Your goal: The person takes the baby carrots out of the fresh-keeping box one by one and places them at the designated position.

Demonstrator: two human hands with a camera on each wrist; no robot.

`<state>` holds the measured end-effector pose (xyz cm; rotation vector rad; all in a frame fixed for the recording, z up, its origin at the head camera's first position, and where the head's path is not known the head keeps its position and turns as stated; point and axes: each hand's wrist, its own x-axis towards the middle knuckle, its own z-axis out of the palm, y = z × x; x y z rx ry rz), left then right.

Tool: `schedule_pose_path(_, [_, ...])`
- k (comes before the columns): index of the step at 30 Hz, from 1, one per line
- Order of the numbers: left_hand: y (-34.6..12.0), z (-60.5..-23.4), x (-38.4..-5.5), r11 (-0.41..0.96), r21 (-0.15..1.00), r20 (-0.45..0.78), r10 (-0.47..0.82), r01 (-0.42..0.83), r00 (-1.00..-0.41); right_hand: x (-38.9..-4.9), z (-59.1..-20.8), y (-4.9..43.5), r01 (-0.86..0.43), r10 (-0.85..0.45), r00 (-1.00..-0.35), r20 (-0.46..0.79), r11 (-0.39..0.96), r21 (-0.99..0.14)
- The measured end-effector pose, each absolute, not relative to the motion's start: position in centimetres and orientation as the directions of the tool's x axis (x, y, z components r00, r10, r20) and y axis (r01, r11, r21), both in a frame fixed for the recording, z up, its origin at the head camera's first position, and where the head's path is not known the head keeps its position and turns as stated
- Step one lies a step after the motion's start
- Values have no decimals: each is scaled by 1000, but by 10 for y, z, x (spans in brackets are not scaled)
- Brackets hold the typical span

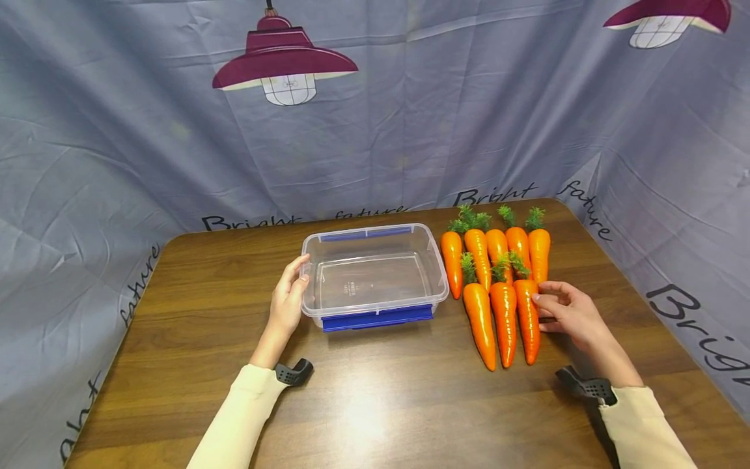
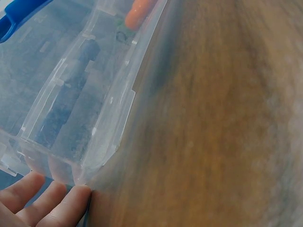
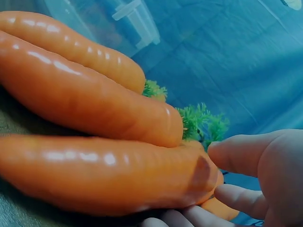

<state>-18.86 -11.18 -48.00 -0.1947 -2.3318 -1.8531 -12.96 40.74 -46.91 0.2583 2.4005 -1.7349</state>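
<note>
A clear plastic food container (image 1: 369, 309) with blue side clips sits in the middle of the table, nothing inside it. At its left end my left hand (image 1: 288, 296) holds the rim; in the left wrist view, fingertips (image 2: 75, 194) press the outer wall from below. Three orange carrots with green tops lie in a front row to the right. Beside the rightmost front carrot (image 1: 528, 326), my right hand (image 1: 568, 312) has its thumb and fingers spread around the top end. The right wrist view shows that carrot (image 3: 104, 172) lying low, with some fingers partly hidden beneath it.
Several more carrots (image 1: 451, 260) form a back row, close to the container's right end. The wooden table (image 1: 205, 312) runs back to a grey-blue curtain (image 1: 381, 150) printed with lamps and lettering. Black straps (image 1: 295, 372) sit on both wrists.
</note>
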Motion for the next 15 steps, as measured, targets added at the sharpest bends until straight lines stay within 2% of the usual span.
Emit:
schedule_pose_path(11, [-114,-477,-188,219,956,201,7,197,-980,-129,-470,404,227,76,-974,-214,316,-921])
schedule_pose_path(15, [-115,-474,-187,243,953,180,24,180,-983,-130,-465,404,254,127,-966,-223,352,-901])
